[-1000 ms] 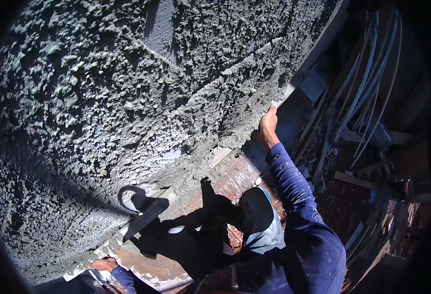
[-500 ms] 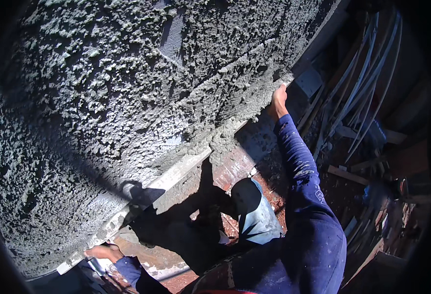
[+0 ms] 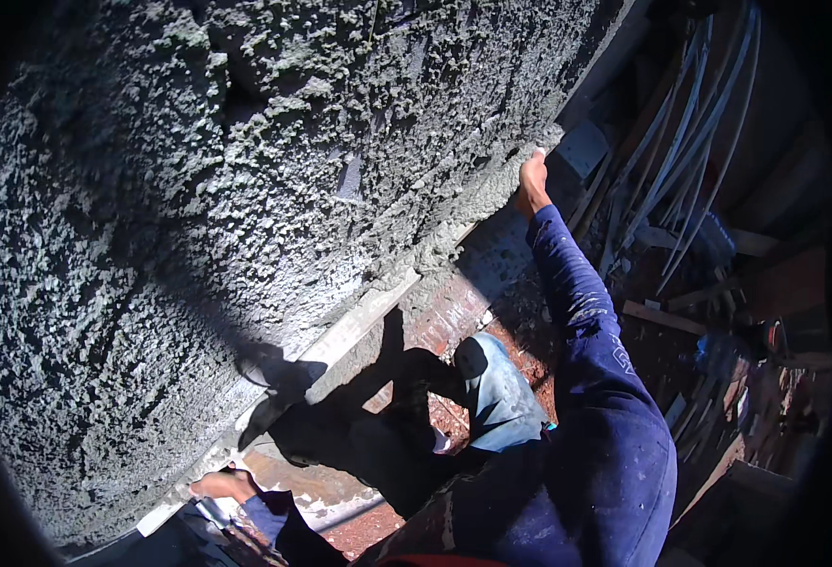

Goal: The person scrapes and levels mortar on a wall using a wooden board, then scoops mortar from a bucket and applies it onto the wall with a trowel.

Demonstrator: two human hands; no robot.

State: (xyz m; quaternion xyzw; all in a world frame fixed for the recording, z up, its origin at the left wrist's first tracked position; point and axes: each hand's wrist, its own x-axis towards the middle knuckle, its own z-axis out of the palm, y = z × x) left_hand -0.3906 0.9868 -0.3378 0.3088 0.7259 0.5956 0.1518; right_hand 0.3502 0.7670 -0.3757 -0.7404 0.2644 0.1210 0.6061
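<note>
Straightedge (image 3: 364, 317) flat against rough mortar (image 3: 274, 217)
My left grip (image 3: 225, 484) and right grip (image 3: 533, 182) are closed on it near its ends, along the mortar's near edge; uneven pressure could tilt it and gouge the surface.

This looks like a sunlit building site: a rough, mortar-coated wall (image 3: 302, 161) fills the upper left of the frame, with a mortar-smeared straightedge (image 3: 364, 317) along its lower edge. Reddish soil (image 3: 368, 531) shows at bottom centre; pale flexible strips (image 3: 666, 184) and scrap timber (image 3: 663, 317) clutter the right.
</note>
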